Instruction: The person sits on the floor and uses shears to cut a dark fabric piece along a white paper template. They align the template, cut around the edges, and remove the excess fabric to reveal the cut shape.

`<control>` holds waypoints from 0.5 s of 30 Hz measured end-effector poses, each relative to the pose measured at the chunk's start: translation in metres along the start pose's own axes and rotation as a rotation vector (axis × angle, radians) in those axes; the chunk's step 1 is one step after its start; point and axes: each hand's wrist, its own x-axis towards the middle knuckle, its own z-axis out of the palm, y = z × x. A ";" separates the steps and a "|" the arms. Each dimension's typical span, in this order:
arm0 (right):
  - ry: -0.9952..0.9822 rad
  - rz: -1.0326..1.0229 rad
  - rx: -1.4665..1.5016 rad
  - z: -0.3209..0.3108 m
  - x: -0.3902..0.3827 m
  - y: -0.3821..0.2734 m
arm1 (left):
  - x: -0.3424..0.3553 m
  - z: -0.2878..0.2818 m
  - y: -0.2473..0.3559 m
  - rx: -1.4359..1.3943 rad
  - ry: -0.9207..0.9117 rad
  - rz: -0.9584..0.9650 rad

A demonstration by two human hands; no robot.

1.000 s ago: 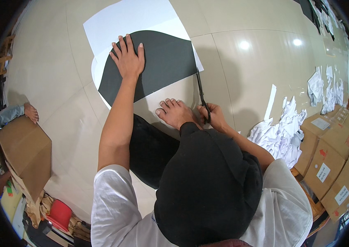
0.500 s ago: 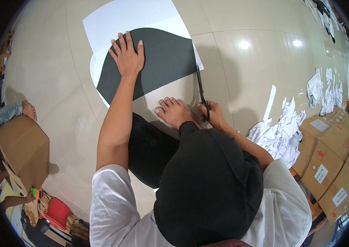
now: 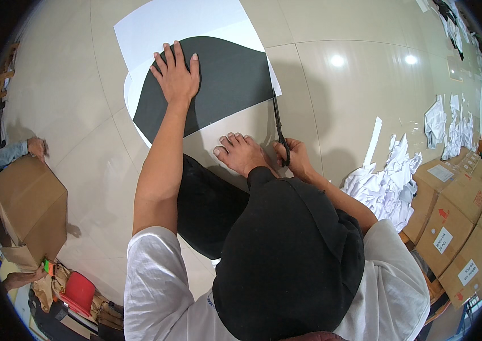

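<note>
A dark grey flat piece (image 3: 224, 79) with a curved top edge lies over a white sheet (image 3: 178, 20) on the floor. My left hand (image 3: 176, 82) presses flat on the dark piece near its curved left side, fingers spread. My right hand (image 3: 295, 156) grips the handles of black scissors (image 3: 278, 122). The scissors' blades point away from me, and their tips meet the right corner of the dark piece, where a strip of the white sheet shows. My bare foot (image 3: 242, 154) rests on the floor just below the straight lower edge.
A heap of white scraps (image 3: 386, 184) lies to the right, in front of stacked cardboard boxes (image 3: 451, 221). More white pieces (image 3: 435, 122) lie farther right. At left stands a cardboard box (image 3: 33, 199), with another person's denim-clad limb (image 3: 2, 159) beside it.
My hands stay nearly in place, with the scissors tips still at the corner. At the left, the other person's denim-clad limb and the cardboard box have shifted slightly.
</note>
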 end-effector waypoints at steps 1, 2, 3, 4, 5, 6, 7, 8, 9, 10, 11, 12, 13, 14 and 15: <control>0.000 -0.003 0.003 0.000 0.000 0.001 | 0.000 0.000 0.000 0.003 0.000 -0.001; 0.000 -0.005 0.007 0.000 0.001 0.002 | 0.001 0.001 0.000 -0.006 0.004 0.003; 0.000 -0.007 0.011 0.000 0.001 0.004 | 0.001 0.001 0.000 -0.015 0.008 0.008; 0.000 -0.008 0.017 -0.001 0.002 0.006 | 0.001 0.001 0.000 -0.024 0.011 0.012; -0.001 -0.009 0.024 -0.001 0.002 0.007 | 0.001 0.002 0.000 -0.024 0.012 0.013; -0.003 -0.010 0.031 -0.001 0.003 0.009 | 0.001 0.002 0.000 -0.024 0.013 0.013; -0.005 -0.014 0.031 -0.001 0.004 0.011 | 0.001 0.002 -0.001 -0.023 0.014 0.013; -0.007 -0.017 0.032 -0.002 0.005 0.012 | 0.001 0.002 -0.001 -0.016 0.006 0.006; -0.009 -0.020 0.034 -0.001 0.004 0.012 | 0.001 0.001 0.000 -0.008 -0.002 0.000; -0.007 -0.017 0.031 -0.001 0.004 0.012 | 0.001 0.001 0.000 -0.001 -0.010 -0.007; -0.005 -0.014 0.029 -0.001 0.003 0.012 | 0.001 0.000 0.000 0.001 -0.010 -0.006; -0.002 -0.011 0.026 -0.001 0.003 0.011 | 0.001 0.001 0.001 0.003 -0.009 -0.005; -0.001 -0.011 0.019 -0.001 0.003 0.012 | 0.001 0.001 0.001 0.004 -0.008 -0.005; -0.001 -0.011 0.012 -0.002 0.004 0.013 | 0.000 0.001 0.001 0.005 -0.009 -0.004; -0.001 -0.011 0.005 -0.001 0.003 0.012 | 0.000 0.001 0.000 0.007 -0.008 -0.003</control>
